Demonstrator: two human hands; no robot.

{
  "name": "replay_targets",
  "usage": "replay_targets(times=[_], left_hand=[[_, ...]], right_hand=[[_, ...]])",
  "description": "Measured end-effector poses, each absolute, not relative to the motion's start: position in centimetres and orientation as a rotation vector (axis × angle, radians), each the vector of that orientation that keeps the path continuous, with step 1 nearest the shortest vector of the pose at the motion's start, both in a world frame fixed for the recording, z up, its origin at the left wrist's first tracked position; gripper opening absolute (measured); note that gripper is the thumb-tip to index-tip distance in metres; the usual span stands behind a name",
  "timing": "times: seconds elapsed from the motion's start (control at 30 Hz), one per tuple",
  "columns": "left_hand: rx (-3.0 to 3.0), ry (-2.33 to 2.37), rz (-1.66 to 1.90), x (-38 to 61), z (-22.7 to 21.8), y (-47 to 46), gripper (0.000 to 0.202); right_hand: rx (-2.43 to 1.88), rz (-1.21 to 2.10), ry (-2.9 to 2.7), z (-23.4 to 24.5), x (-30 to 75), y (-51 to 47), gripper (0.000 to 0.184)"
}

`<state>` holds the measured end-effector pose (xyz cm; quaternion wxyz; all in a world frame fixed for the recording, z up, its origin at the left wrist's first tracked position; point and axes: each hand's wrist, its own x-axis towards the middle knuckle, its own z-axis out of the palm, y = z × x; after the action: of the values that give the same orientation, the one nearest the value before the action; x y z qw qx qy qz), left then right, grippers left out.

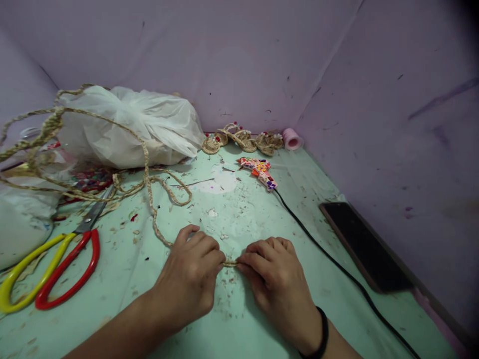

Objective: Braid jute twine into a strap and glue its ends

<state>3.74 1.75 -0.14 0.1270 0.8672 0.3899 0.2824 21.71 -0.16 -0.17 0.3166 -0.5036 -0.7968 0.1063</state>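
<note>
A thin braided straw cord (230,264) stretches between my two hands, low over the green tabletop. My left hand (192,267) is closed on it, fingers pressed together. Pinching the same cord a short way to the right is my right hand (275,274), with a black band on its wrist. From behind my left hand the cord runs up and left to loops near a white plastic bag. The cord's end inside my right hand is hidden.
Scissors (84,229) with yellow and red handles lie left. A patterned glue gun (258,170) trails a black cable (325,254) rightward. Behind are small woven sandals (245,141), a pink spool (292,139) and the white bag (138,124). A phone (362,244) lies right.
</note>
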Motion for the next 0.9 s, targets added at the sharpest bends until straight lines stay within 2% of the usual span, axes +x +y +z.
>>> replay_targets(times=[0.17, 0.27, 0.37, 0.47, 0.6, 0.73, 0.9], left_hand=[[2.576, 1.138, 0.767, 3.8, -0.1, 1.7, 0.022], [2.575, 1.153, 0.767, 3.9, -0.1, 1.8, 0.022], [2.567, 1.151, 0.753, 4.0, 0.0, 1.8, 0.022], [2.546, 1.154, 0.721, 4.0, 0.2, 1.9, 0.022], [2.415, 1.122, 0.6, 3.1, 1.2, 2.4, 0.015], [2.302, 1.052, 0.433, 1.2, 2.8, 3.1, 0.035], [2.2, 1.128, 0.477, 0.2, 3.8, 3.6, 0.024]], right_hand=[[-1.359, 0.296, -2.145, 0.2, 21.7, -0.2, 0.016], [-1.33, 0.299, -2.123, 0.4, 22.1, -0.3, 0.009], [-1.315, 0.279, -2.101, 0.5, 22.1, -0.3, 0.022], [-1.304, 0.297, -2.172, 0.5, 21.6, -0.3, 0.011], [-1.288, 0.31, -2.183, 0.3, 21.0, -0.2, 0.011], [-1.273, 0.311, -2.165, 0.3, 21.0, -0.3, 0.012], [-1.273, 0.322, -2.163, 0.3, 21.0, -0.3, 0.013]])
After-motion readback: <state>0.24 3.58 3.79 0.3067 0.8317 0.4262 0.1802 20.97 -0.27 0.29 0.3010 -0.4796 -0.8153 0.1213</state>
